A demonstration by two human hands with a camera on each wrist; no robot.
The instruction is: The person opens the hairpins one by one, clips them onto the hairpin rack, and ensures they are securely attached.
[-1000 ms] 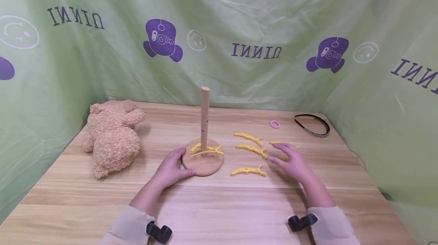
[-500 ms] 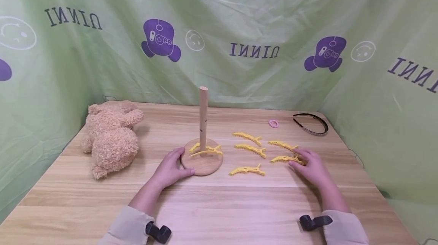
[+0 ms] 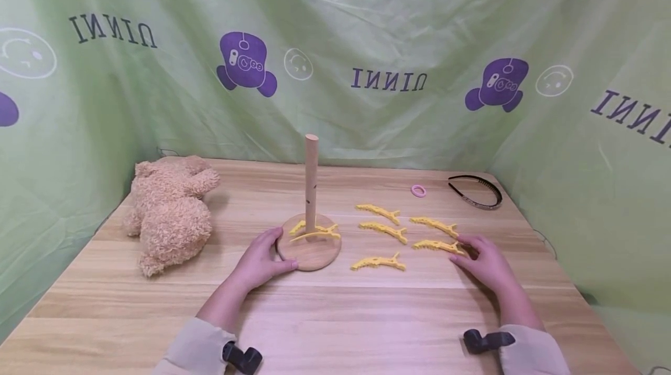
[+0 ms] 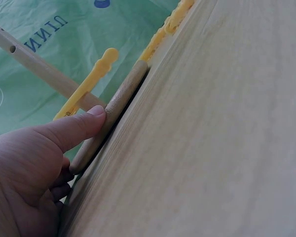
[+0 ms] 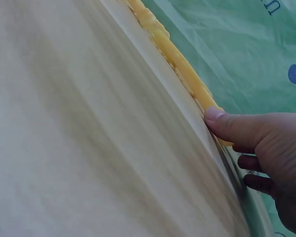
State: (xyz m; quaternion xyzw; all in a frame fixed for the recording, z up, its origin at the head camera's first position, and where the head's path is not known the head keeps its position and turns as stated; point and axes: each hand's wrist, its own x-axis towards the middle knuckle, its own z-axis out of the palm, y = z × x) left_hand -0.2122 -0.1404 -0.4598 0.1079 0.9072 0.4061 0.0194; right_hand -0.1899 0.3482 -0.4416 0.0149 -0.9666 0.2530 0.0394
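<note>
A wooden stand, with an upright rod on a round base, has yellow alligator hair clips lying on its base around the rod. My left hand grips the base's left edge, thumb in front and fingers behind; the left wrist view has the thumb on the rim. At the right, my right hand has thumb and forefinger at the forked tail of the nearer right-hand yellow hair clip, which lies on the table. In the right wrist view the thumb presses this clip's end.
Other yellow clips lie between stand and right hand: a back one, a middle one, a front one and one just behind the touched clip. A pink ring, a black headband and a plush toy lie farther out.
My right hand has moved right, from over the two right-hand clips to the tail of the nearer one, uncovering both. The left hand stays on the base.
</note>
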